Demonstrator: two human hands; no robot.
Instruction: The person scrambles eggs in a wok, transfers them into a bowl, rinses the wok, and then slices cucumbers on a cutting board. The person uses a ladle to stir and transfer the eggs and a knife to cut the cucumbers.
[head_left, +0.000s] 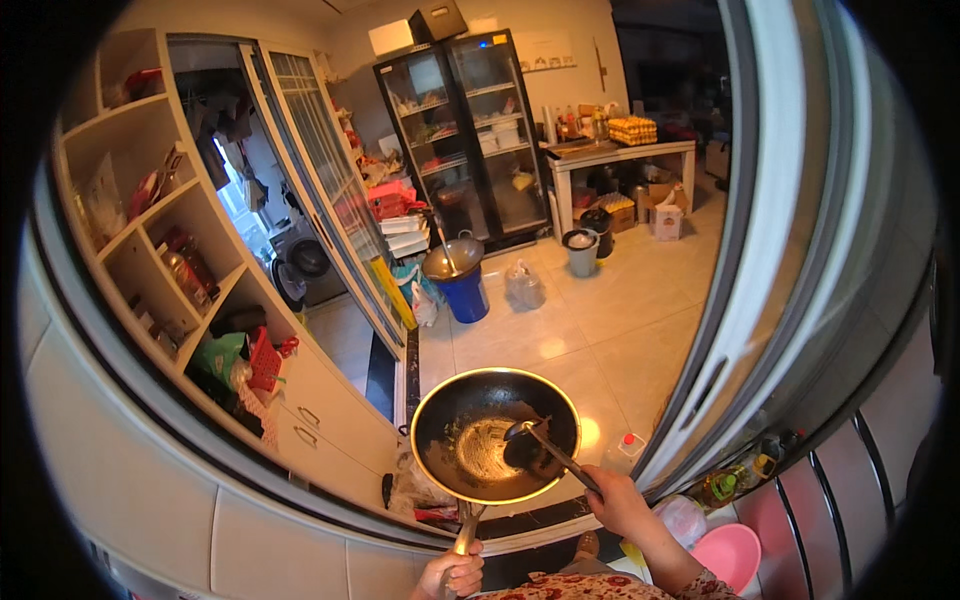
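A dark wok (480, 390) with a bright rim is held out in the lower middle of the view. My left hand (454, 574) grips its metal handle (466, 531) from below. On the right, my right hand (616, 499) is closed round the dark handle of a ladle (556, 452), whose bowl rests inside the wok. Wet residue and small green bits lie in the bottom of the wok, where light reflects.
A doorway threshold (517, 523) crosses below the wok. Open shelves (169, 202) stand left, a sliding door (694, 390) right. Beyond are a blue bucket (466, 300), a plastic bag (525, 285), a grey bin (582, 259) and a glass-door refrigerator (491, 142). A pink basin (726, 559) sits lower right.
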